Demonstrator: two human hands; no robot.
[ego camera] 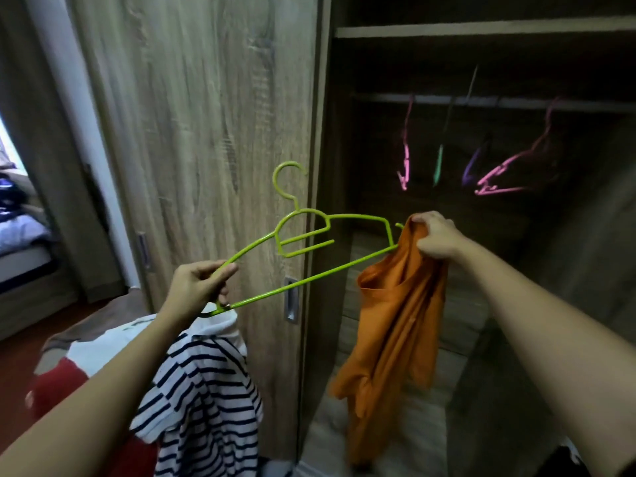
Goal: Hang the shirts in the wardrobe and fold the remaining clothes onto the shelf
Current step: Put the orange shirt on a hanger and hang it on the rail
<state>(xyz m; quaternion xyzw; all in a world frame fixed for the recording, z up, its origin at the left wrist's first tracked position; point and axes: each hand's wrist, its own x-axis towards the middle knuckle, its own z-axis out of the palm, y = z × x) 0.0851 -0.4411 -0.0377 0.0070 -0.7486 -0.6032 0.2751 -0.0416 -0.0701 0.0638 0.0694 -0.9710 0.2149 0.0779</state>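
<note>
- Two grips are up in front of the wardrobe, whose wooden door fills the left half of the view while the right half stands open and dark.
- The left grip pinches the lower left corner of a lime-green hanger, thumb and fingers curled round the thin frame; the hanger is tilted, with its hook up against the door.
- The right grip is closed on the bunched top of an orange shirt, right at the hanger's right end, which goes into the cloth.
- The rest of the orange shirt hangs loose in folds below that grip, in front of the open side of the wardrobe.
- Inside, a rail carries four blurred hangers with no clothes on them: a pink one, a teal one, a purple one and a second pink one.
- A shelf runs above the rail.
- Below the left arm lies a heap of clothes: a navy-and-white striped shirt on top, a white garment and a red garment beside it.
- At the far left edge a bed with bedding shows through a gap.
</note>
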